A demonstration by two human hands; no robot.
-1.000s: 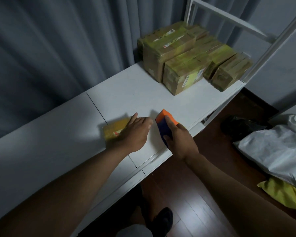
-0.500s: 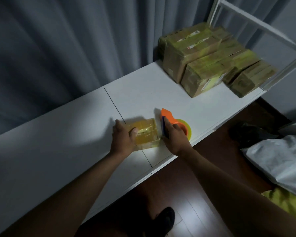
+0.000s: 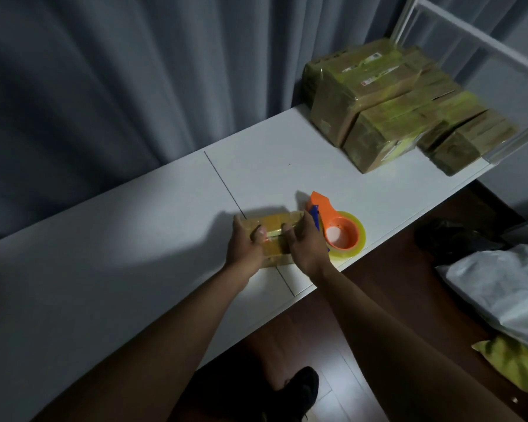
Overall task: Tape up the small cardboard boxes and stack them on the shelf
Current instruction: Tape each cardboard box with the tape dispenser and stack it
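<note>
A small cardboard box (image 3: 272,225) wrapped in yellowish tape lies on the white shelf top (image 3: 134,239) near its front edge. My left hand (image 3: 244,246) grips its left end, thumb on top. My right hand (image 3: 305,248) grips its right end, thumb on top too. Just to the right of my right hand an orange tape dispenser (image 3: 333,223) with a roll of clear yellowish tape lies on the shelf, released. Several taped boxes (image 3: 393,108) sit stacked at the far right of the shelf.
Grey curtains (image 3: 134,71) hang behind the shelf. A white frame post (image 3: 512,141) stands at the right end beside the stack. On the dark wood floor to the right lie a white bag (image 3: 506,287) and a yellow-green item (image 3: 512,363). My shoe (image 3: 302,388) shows below.
My right hand let go of the tape dispenser, which now lies on the shelf, and moved left onto the small box. My left hand shifted its hold on the box's left end.
</note>
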